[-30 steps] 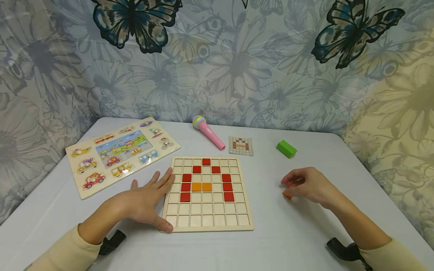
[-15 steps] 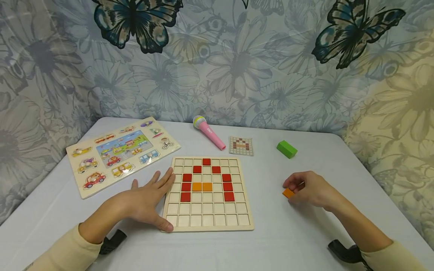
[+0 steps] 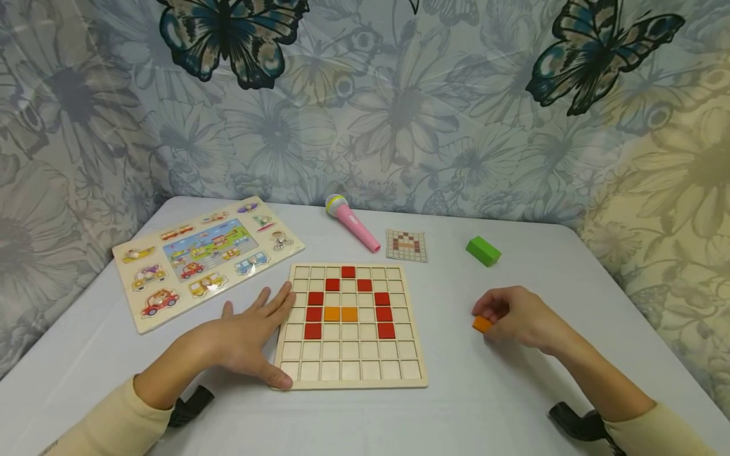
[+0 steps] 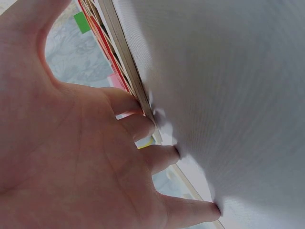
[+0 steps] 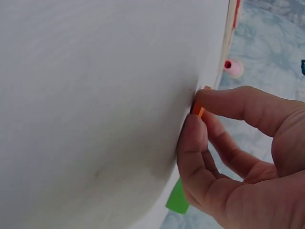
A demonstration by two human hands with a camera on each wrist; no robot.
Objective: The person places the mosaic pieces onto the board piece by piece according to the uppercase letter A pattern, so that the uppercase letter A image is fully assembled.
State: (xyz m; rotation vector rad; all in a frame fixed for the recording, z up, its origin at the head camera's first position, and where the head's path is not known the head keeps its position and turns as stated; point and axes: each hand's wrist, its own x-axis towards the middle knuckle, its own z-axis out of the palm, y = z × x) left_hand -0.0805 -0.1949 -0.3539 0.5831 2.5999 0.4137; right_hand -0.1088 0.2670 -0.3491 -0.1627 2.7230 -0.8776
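Note:
My right hand (image 3: 516, 320) pinches a small orange tile (image 3: 481, 324) between thumb and fingers, low over the white table to the right of the board. In the right wrist view the tile (image 5: 199, 109) shows between the fingertips. With fingers spread, my left hand (image 3: 248, 339) rests along the left edge of the wooden grid board (image 3: 350, 375), its thumb on the near left corner. On the board, several red tiles (image 3: 313, 330) form an arch, and two orange tiles (image 3: 340, 314) sit side by side inside it. The left wrist view shows the left palm (image 4: 81, 152) and the board's edge.
A green block (image 3: 483, 251) lies beyond the right hand. Behind the board are a small pattern card (image 3: 406, 246) and a pink toy microphone (image 3: 355, 225). A vehicle picture puzzle (image 3: 208, 263) lies at the left. A floral curtain (image 3: 388, 126) hangs behind the table.
The right hand's fingers have closed in on the orange tile, which now shows more and has turned a little. The left hand and the board stay in place.

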